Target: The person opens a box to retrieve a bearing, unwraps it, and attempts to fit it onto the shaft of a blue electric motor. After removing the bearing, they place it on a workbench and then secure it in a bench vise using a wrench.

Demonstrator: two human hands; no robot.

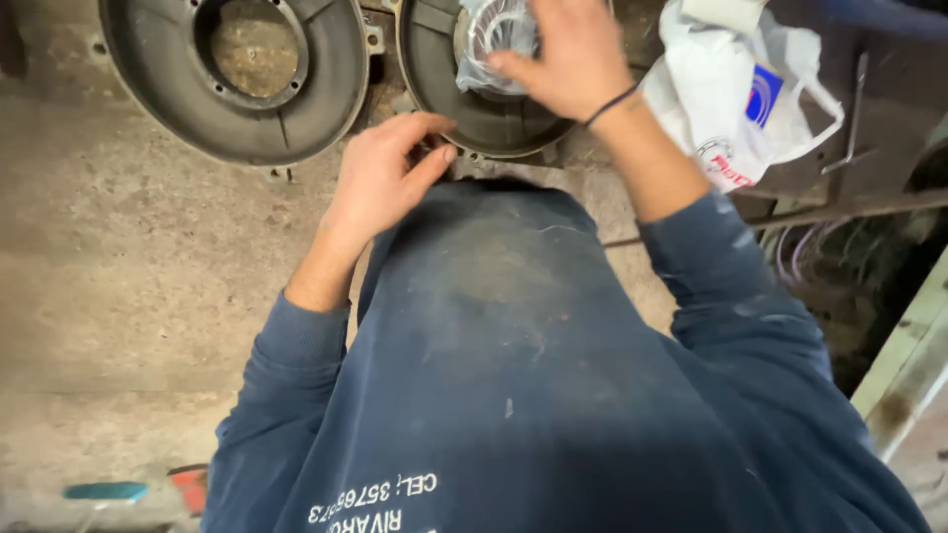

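Housings: we counted two round grey metal end covers (163,94) lying side by side on the concrete floor (118,296), one at the top left with an open centre hole, the second (494,128) just right of it, under our hands.
Bearing: one metal ring in a clear crinkled plastic wrap (489,39) sat in the centre of the second cover, shiny through the film.
Right hand: our right hand (568,59) lay over the wrapped ring, fingers spread on the plastic; whether the grip closed on it we could not tell.
Left hand: our left hand (380,178) rested at the near rim of the second cover, thumb and fingertips pinched narrow, on what we could not tell.
Bags: one white plastic bag (731,99) lay just right of the covers.
Surfaces: cast, dull, dusty metal; rough stained concrete.
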